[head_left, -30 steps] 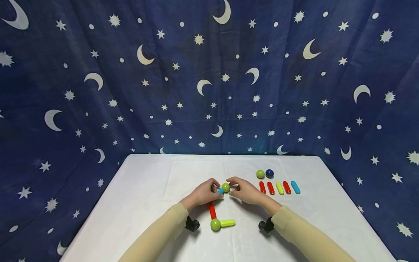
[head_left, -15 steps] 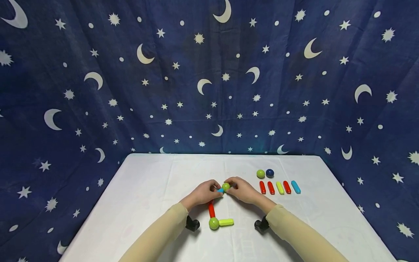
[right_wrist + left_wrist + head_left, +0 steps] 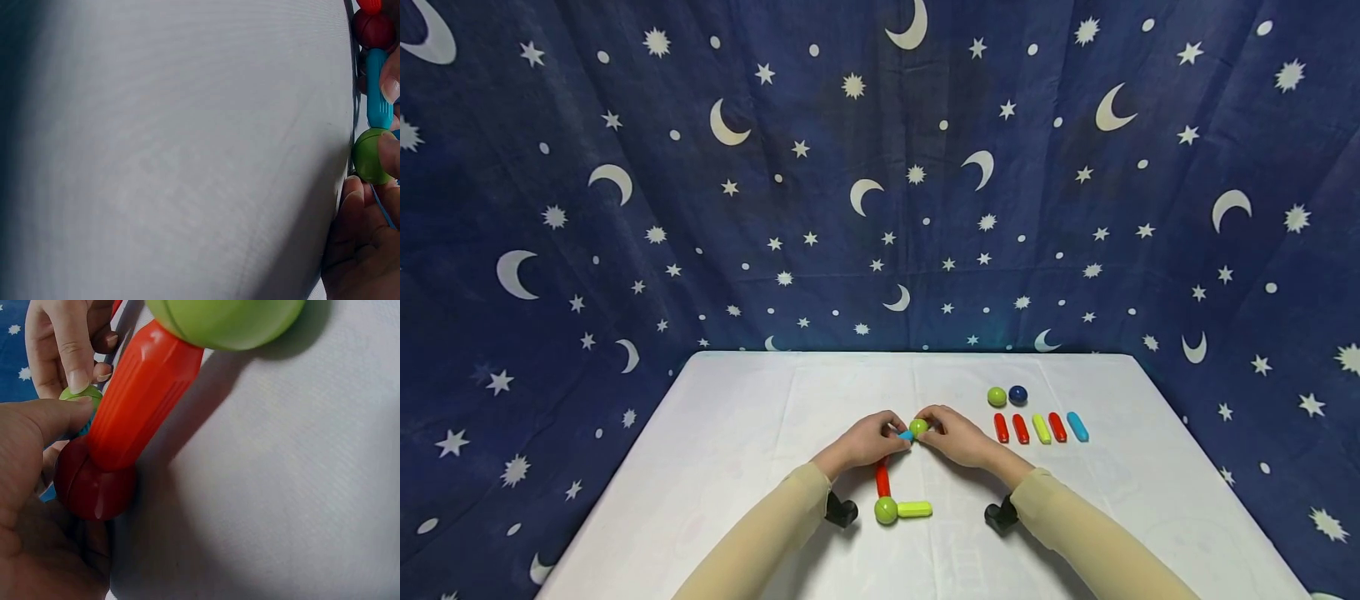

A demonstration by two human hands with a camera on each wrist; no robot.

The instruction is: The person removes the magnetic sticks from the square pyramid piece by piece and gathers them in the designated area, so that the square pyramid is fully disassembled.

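My left hand (image 3: 867, 439) pinches a blue rod (image 3: 378, 87) at the middle of the table. One end of that rod meets a dark red ball (image 3: 95, 481); the other meets a green ball (image 3: 919, 428). My right hand (image 3: 958, 437) grips this green ball between thumb and fingers. From the dark red ball a red rod (image 3: 147, 394) runs toward the person to a second green ball (image 3: 886, 510), and a yellow-green rod (image 3: 914, 509) sticks out rightward from there. In the head view the left hand hides the dark red ball.
Right of the hands lies a row of loose rods: red rods (image 3: 1002, 428), a yellow rod (image 3: 1041, 429) and a blue rod (image 3: 1077, 427). Behind them sit a loose green ball (image 3: 997, 397) and a dark blue ball (image 3: 1018, 395). A starry curtain (image 3: 880, 208) rises beyond the white table (image 3: 737, 433).
My right hand has moved slightly left, closing its fingers on the green ball at the blue rod's end. The near end of the joined chain has shifted a little left.
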